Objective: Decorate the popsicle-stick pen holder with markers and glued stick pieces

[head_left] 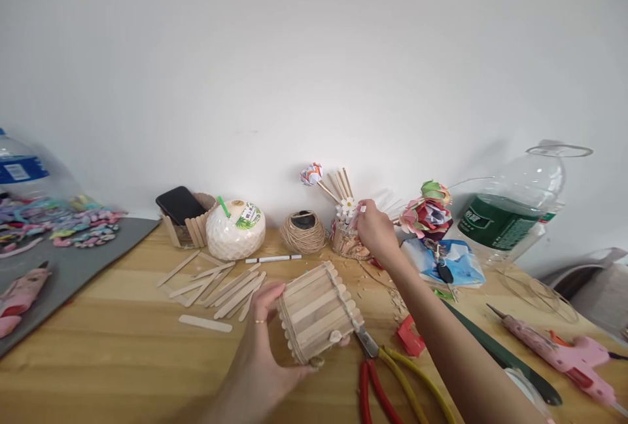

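Observation:
My left hand (pixel 265 339) grips a small box made of craft sticks (pixel 314 309), tilted above the table, with twine along its edges and a small pale knob on it. My right hand (pixel 375 224) is stretched out to a round holder (pixel 347 241) near the wall. Its fingers are closed at the holder's rim, and what they hold is too small to make out. A white flower (pixel 348 206), thin wooden sticks (pixel 342 182) and a paper flower (pixel 312 174) stand in that holder. Loose craft sticks (pixel 240 295) lie left of the box.
Red and yellow handled pliers (pixel 377 362) lie beside the box. A pink glue gun (pixel 564 352), a large plastic bottle (pixel 510 208) and paper flowers (pixel 429 211) are right. Twine (pixel 303 234), a white coconut (pixel 236 234) and a phone (pixel 180 205) in a stick holder line the wall.

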Action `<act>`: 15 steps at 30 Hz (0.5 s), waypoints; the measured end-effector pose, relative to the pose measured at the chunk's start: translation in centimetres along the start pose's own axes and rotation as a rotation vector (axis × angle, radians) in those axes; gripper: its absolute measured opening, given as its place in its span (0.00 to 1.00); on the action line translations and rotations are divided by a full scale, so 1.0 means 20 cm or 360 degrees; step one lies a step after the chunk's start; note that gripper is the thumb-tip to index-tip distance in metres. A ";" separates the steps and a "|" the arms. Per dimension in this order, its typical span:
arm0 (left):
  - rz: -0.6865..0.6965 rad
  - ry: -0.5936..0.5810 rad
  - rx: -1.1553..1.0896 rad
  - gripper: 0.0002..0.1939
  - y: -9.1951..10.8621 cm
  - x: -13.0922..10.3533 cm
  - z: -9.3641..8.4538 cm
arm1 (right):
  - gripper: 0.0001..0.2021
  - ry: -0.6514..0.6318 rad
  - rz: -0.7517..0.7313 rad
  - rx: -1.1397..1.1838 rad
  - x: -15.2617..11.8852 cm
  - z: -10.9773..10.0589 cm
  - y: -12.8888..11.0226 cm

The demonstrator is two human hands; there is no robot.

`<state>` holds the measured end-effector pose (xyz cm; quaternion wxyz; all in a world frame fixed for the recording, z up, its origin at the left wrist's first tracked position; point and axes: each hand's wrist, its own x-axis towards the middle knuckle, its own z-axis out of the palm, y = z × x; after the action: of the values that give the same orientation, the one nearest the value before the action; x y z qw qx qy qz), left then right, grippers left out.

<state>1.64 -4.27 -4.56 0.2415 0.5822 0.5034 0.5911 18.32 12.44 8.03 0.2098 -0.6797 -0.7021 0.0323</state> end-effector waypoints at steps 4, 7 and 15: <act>-0.0137 -0.0088 -0.0128 0.42 0.02 0.01 0.00 | 0.15 0.0032 0.0065 -0.0133 0.02 -0.01 -0.01; 0.0021 -0.0040 0.0084 0.45 0.04 0.03 -0.01 | 0.14 0.0043 0.0113 -0.0227 0.04 -0.01 -0.03; 0.1780 0.0396 0.1165 0.19 0.14 0.06 -0.11 | 0.13 0.0036 0.0111 -0.0417 0.04 0.00 -0.04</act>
<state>0.23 -5.00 -1.23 -0.3728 0.7269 0.3182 0.4811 17.58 13.04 8.55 0.1260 -0.7256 -0.6739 -0.0599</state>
